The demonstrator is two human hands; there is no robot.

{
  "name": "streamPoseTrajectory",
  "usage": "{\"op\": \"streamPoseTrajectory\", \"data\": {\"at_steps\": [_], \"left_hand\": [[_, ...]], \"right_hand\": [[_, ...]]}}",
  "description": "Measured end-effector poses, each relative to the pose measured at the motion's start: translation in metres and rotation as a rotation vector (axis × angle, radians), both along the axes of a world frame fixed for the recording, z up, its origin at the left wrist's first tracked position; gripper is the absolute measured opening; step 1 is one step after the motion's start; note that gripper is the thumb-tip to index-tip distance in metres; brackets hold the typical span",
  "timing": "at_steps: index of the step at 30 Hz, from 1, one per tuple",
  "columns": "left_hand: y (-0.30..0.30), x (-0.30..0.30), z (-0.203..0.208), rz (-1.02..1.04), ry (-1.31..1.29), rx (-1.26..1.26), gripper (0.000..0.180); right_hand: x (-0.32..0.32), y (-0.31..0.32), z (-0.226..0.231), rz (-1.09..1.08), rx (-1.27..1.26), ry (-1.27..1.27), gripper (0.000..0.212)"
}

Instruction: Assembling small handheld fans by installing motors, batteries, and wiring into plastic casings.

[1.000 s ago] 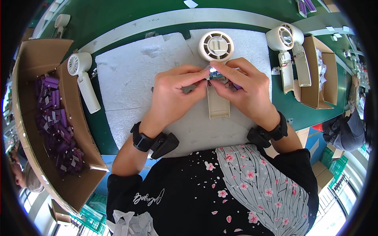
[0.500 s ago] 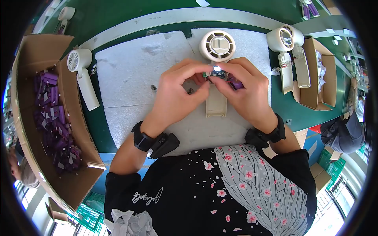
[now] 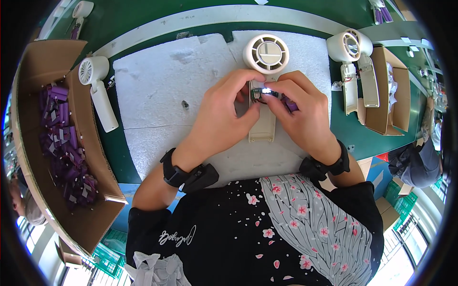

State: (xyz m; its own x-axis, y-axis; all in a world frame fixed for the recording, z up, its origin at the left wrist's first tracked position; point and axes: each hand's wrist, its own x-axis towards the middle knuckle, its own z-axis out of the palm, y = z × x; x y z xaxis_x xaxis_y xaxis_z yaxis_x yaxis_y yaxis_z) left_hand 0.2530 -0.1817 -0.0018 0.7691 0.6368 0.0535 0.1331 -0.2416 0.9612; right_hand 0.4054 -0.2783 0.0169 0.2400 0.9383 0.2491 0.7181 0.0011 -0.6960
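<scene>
The right hand (image 3: pixel 305 102) pinches a circuit board (image 3: pixel 258 94); the left hand (image 3: pixel 223 112) curves beside it, fingers parted, both slanting inward.

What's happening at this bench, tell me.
A person's bare right hand pinches a small dark circuit board with a bright white light showing; a purple cylinder shows beside its fingers. The left hand curves around the board's left end, though its contact is unclear. Under them, a cream plastic handheld fan lies on a white foam sheet, round head away from the person. A brown cardboard box of purple cylinders stands at left.
</scene>
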Motion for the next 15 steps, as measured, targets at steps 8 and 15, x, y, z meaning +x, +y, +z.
{"op": "streamPoseTrajectory", "data": {"at_steps": [8, 15], "left_hand": [[-0.0015, 0.0018, 0.0017, 0.02, 0.052, -0.019, 0.038], [0.0001, 0.0022, -0.0013, 0.047, 0.062, -0.081, 0.036]], "right_hand": [[-0.0009, -0.0004, -0.0012, 0.0, 0.009, -0.048, 0.02], [-0.0031, -0.0004, -0.0006, 0.01, 0.048, -0.231, 0.02]]}}
